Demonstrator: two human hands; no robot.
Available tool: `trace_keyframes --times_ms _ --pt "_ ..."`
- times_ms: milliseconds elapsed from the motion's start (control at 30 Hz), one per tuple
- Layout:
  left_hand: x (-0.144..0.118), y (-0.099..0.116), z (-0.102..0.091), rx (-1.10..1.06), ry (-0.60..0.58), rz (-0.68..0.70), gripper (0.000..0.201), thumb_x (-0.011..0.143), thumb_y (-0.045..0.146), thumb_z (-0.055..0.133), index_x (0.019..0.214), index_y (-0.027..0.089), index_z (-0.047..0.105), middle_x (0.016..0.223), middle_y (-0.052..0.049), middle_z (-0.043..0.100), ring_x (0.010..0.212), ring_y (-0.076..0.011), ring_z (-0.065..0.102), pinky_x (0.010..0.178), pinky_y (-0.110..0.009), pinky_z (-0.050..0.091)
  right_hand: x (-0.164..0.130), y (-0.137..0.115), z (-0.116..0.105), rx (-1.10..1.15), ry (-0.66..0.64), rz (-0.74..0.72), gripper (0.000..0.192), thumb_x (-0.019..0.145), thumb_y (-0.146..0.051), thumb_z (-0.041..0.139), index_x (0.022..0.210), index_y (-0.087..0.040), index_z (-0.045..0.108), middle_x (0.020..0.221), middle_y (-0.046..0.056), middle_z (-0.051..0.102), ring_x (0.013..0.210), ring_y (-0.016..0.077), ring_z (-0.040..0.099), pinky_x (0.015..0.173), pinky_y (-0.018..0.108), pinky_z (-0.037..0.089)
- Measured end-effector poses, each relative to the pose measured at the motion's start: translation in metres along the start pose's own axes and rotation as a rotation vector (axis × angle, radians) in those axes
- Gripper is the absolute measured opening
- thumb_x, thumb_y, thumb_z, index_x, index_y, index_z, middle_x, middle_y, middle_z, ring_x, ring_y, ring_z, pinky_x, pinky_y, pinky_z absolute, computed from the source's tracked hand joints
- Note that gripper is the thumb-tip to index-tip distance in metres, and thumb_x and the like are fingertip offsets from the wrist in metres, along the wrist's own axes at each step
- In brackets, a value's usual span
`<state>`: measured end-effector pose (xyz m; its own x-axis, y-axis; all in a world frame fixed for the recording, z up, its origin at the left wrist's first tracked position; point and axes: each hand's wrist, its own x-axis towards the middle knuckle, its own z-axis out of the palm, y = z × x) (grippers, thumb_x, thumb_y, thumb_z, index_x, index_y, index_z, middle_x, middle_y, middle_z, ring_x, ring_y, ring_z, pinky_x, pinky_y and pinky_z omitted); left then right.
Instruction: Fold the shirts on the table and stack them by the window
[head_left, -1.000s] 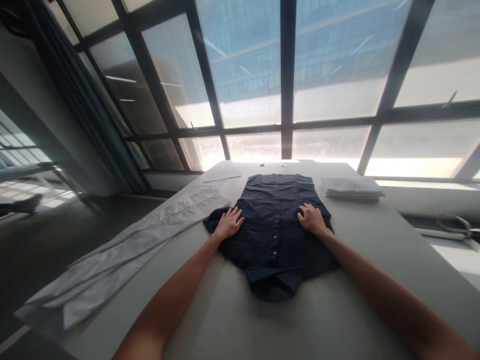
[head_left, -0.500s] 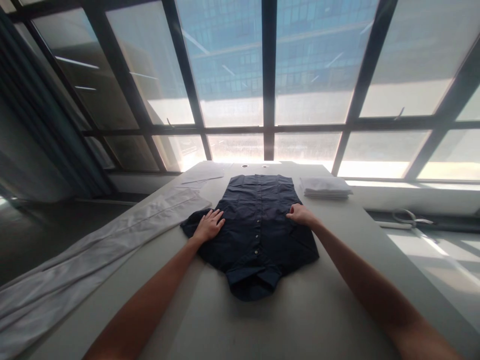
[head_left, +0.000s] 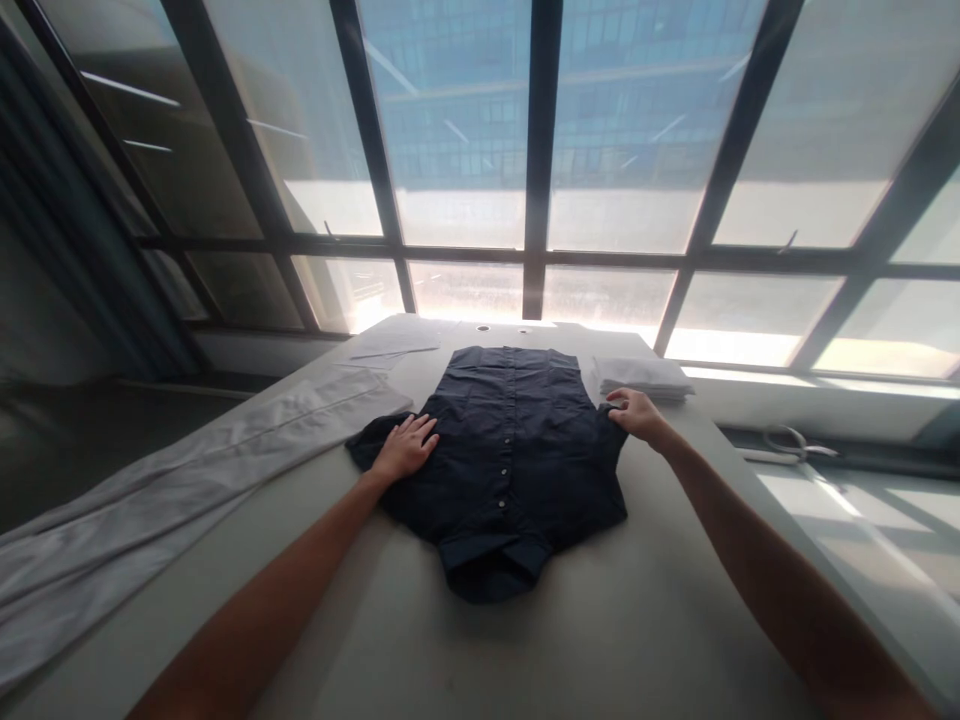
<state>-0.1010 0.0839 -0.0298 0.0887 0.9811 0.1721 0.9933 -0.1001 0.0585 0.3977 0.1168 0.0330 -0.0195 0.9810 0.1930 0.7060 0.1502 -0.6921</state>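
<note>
Your left hand (head_left: 405, 448) lay flat on the navy button-up shirt (head_left: 469, 450), its fingers slightly spread, while your right hand (head_left: 636, 415), fingers curled in, pinched the fabric at the shirt's right edge. The shirt lay front up on the white counter (head_left: 592, 630), its collar (head_left: 491, 575) toward you, with small pale buttons (head_left: 504, 472) down the middle and faint creases across the smooth, dark cloth. Long, rumpled pale fabric (head_left: 217, 475) stretched along your left, and a stack of folded white cloth (head_left: 646, 377) sat past your right hand. Dark-framed windows (head_left: 465, 200) rose beyond.
</note>
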Motion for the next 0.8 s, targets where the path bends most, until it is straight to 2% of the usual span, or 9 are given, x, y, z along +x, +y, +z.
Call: trace_keyframes --times_ms 133,233,300,433,533,600,667,733,800 --pt "0.000 0.002 0.000 -0.003 0.001 -0.005 0.054 0.103 0.043 0.041 0.152 0.023 0.053 0.162 -0.007 0.043 0.152 -0.0334 0.033 0.122 -0.052 0.030 -0.012 0.048 -0.037 -0.012 0.006 0.071 0.039 0.068 -0.019 0.070 0.106 -0.012 0.071 0.067 0.003 0.066 0.059 0.0193 0.061 0.054 0.028 0.046" --pt "0.000 0.002 0.000 0.002 0.003 -0.008 0.054 0.103 0.043 0.040 0.152 0.022 0.052 0.162 -0.007 0.043 0.152 -0.0333 0.033 0.122 -0.053 0.030 -0.029 0.072 -0.041 -0.173 -0.047 0.138 0.037 0.070 -0.020 0.071 0.105 -0.010 0.072 0.068 0.005 0.068 0.065 0.0232 0.066 0.059 0.030 0.050" --pt "0.000 0.001 0.000 0.006 -0.002 -0.005 0.055 0.104 0.043 0.038 0.153 0.021 0.052 0.162 -0.007 0.042 0.152 -0.0336 0.032 0.122 -0.054 0.030 -0.041 0.075 -0.035 -0.363 -0.037 0.140 0.036 0.075 -0.020 0.069 0.110 -0.009 0.072 0.079 0.010 0.072 0.079 0.0274 0.070 0.070 0.034 0.054" --pt "0.002 -0.001 0.001 0.014 -0.009 0.003 0.056 0.104 0.043 0.038 0.153 0.020 0.051 0.162 -0.008 0.042 0.152 -0.0344 0.032 0.122 -0.055 0.031 -0.052 0.050 -0.015 -0.590 0.079 0.063 0.038 0.091 -0.019 0.054 0.124 -0.007 0.069 0.117 0.024 0.070 0.114 0.0341 0.065 0.099 0.041 0.048" --pt "0.004 -0.004 0.003 0.018 0.003 0.008 0.056 0.103 0.043 0.039 0.153 0.020 0.052 0.161 -0.008 0.043 0.152 -0.0353 0.033 0.122 -0.055 0.031 -0.052 0.009 0.010 -0.541 0.124 -0.093 0.044 0.099 -0.023 0.042 0.135 -0.009 0.063 0.133 0.022 0.065 0.128 0.0314 0.057 0.109 0.038 0.040" --pt "0.005 -0.005 0.004 0.024 0.002 0.008 0.056 0.103 0.043 0.039 0.153 0.019 0.052 0.161 -0.008 0.043 0.152 -0.0358 0.032 0.121 -0.055 0.032 -0.051 -0.020 0.035 -0.472 0.058 -0.219 0.050 0.101 -0.026 0.039 0.144 -0.009 0.057 0.142 0.019 0.060 0.135 0.0282 0.052 0.114 0.035 0.036" --pt "0.006 -0.006 0.004 0.031 -0.008 0.009 0.057 0.103 0.043 0.039 0.153 0.019 0.052 0.161 -0.008 0.043 0.152 -0.0359 0.032 0.121 -0.055 0.032 -0.051 -0.042 0.064 -0.446 -0.017 -0.271 0.057 0.102 -0.031 0.038 0.151 -0.003 0.048 0.154 0.021 0.049 0.145 0.0280 0.042 0.120 0.035 0.029" --pt "0.006 -0.007 0.004 0.035 -0.015 0.014 0.057 0.103 0.043 0.038 0.153 0.018 0.051 0.162 -0.008 0.042 0.152 -0.0358 0.032 0.121 -0.055 0.033 -0.050 -0.053 0.090 -0.452 -0.126 -0.245 0.063 0.102 -0.034 0.039 0.156 -0.001 0.039 0.163 0.021 0.037 0.153 0.0294 0.030 0.123 0.039 0.024" --pt "0.006 -0.007 0.003 0.036 -0.024 0.014 0.057 0.104 0.043 0.037 0.154 0.018 0.050 0.162 -0.008 0.041 0.153 -0.0359 0.031 0.121 -0.055 0.033 -0.049 -0.050 0.106 -0.478 -0.192 -0.164 0.068 0.103 -0.039 0.038 0.158 0.000 0.033 0.167 0.021 0.029 0.156 0.0311 0.022 0.124 0.044 0.019"
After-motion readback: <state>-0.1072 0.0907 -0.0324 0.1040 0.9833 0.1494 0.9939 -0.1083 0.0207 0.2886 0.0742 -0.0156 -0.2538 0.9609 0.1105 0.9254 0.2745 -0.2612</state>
